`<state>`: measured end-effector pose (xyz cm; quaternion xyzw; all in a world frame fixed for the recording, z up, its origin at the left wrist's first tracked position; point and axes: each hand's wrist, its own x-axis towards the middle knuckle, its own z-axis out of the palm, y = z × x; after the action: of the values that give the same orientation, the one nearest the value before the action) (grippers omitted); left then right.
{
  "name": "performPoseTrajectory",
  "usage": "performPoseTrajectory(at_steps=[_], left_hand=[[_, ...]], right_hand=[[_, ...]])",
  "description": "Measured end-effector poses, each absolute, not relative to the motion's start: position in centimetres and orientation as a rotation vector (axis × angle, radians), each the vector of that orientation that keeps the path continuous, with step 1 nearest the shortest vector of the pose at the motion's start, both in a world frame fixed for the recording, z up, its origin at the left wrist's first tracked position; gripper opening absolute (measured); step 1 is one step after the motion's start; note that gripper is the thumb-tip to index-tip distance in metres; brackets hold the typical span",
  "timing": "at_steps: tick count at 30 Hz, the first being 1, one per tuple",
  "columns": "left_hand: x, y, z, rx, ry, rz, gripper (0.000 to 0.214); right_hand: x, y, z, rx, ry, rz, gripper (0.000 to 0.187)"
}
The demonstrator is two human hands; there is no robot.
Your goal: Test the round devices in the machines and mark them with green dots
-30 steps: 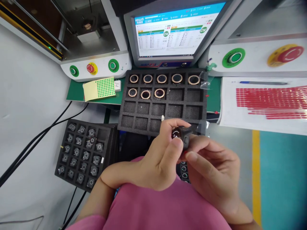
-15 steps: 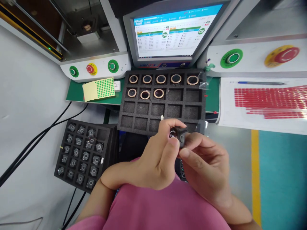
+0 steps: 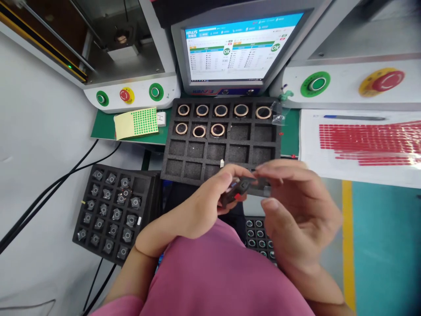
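Between the thumb and fingers of my left hand (image 3: 210, 193) is a small black watch body (image 3: 242, 188), tilted, with a button on its side and a small red sticker (image 3: 238, 197) on its edge. My right hand (image 3: 299, 210) is just right of it, blurred, thumb and index finger spread apart. Its fingertips reach to the watch body's right end; whether they touch it I cannot tell. Behind the hands lies a black foam tray (image 3: 210, 139) with several round watch faces (image 3: 220, 110) with gold rims in its far rows.
Lower left is another foam tray (image 3: 134, 175) of wrapped parts. A yellow sheet of green dots (image 3: 136, 123) lies near the white control panels. At right are red sticker strips (image 3: 362, 137) and a pen (image 3: 355, 117) on paper. A monitor (image 3: 243, 48) stands behind; a tray of rings (image 3: 259, 232) is below.
My left hand has turned the watch body, so its side and a red sticker now show. My right thumb has come away from it and the right hand has opened, shifting right.
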<state>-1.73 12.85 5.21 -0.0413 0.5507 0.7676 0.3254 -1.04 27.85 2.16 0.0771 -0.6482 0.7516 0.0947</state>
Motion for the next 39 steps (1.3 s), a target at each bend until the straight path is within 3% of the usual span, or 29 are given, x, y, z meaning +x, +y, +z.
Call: performPoseTrajectory(at_steps=[2, 6, 9, 17, 28, 34, 39], left_hand=[[-1.8, 13.0, 5.1, -0.141, 1.379, 1.999, 0.048], [-1.6, 13.2, 4.7, -0.131, 1.291, 2.009, 0.057], [-1.4, 13.0, 5.0, 0.012, 1.373, 2.048, 0.056], [-0.9, 13.4, 5.1, 0.462, 2.264, 1.902, 0.015], [-0.4, 14.0, 4.2, 0.71, 2.65, 1.787, 0.01], [-0.5, 13.5, 4.5, 0.855, 2.732, 1.637, 0.021], [-0.9, 13.4, 4.1, 0.973, 2.825, 1.63, 0.029]], right_hand=[[-1.7, 28.3, 2.2, 0.472, -2.025, 2.189, 0.026], [-2.5, 28.6, 2.5, 0.8, -2.085, 2.323, 0.022], [-2.3, 28.4, 2.2, 0.64, -2.0, 2.398, 0.022], [-1.7, 26.9, 1.4, 0.369, -1.633, 2.455, 0.018], [-1.4, 25.7, 2.4, 0.29, -1.417, 2.602, 0.011], [-0.9, 25.7, 2.9, 0.339, -1.416, 2.609, 0.012], [-0.9, 26.2, 3.7, 0.211, -1.357, 2.829, 0.005]])
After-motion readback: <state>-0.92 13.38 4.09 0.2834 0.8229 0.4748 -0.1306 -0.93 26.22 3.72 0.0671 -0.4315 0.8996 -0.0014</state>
